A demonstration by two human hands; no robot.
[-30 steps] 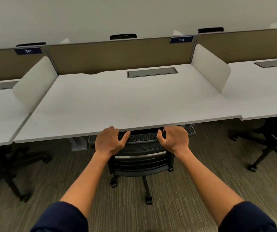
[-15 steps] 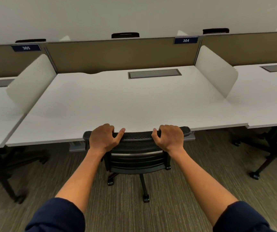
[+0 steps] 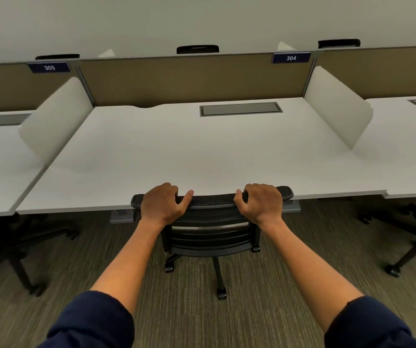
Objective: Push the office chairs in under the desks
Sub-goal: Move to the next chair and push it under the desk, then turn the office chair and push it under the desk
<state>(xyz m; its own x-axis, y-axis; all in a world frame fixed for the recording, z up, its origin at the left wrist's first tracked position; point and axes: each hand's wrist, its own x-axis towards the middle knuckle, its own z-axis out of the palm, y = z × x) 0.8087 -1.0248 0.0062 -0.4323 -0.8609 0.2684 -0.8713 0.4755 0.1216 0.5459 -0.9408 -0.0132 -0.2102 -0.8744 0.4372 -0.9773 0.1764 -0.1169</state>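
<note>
Two hands on black mesh chair (image 3: 212,222), gripping top edge of backrest. Left hand (image 3: 161,205) near left end of top rail, fingers (image 3: 163,188) curled together over far side, thumb stretched out along near side toward centre. Right hand (image 3: 260,203) near right end, fingers (image 3: 257,188) likewise curled together over rail, thumb pointing up on near face. Both forearms bare, dark blue sleeves (image 3: 93,322) pushed up at bottom of frame. Chair upright, centred at middle desk (image 3: 201,151); backrest top just at front edge of white desktop, seat hidden beneath, wheeled base partly out on striped carpet (image 3: 201,320). Grey hatch (image 3: 240,109) set in desk near back edge. White dividers (image 3: 337,106) on both sides of desk, tan partition (image 3: 196,80) behind. Blue tags: 304 (image 3: 291,58) at upper right, 305 (image 3: 49,67) at upper left. Black chair bases under neighbouring desks, left (image 3: 13,249) and right (image 3: 412,242), mostly in shadow. Tops of further black chairs (image 3: 197,49) showing above partition, against plain wall.
</note>
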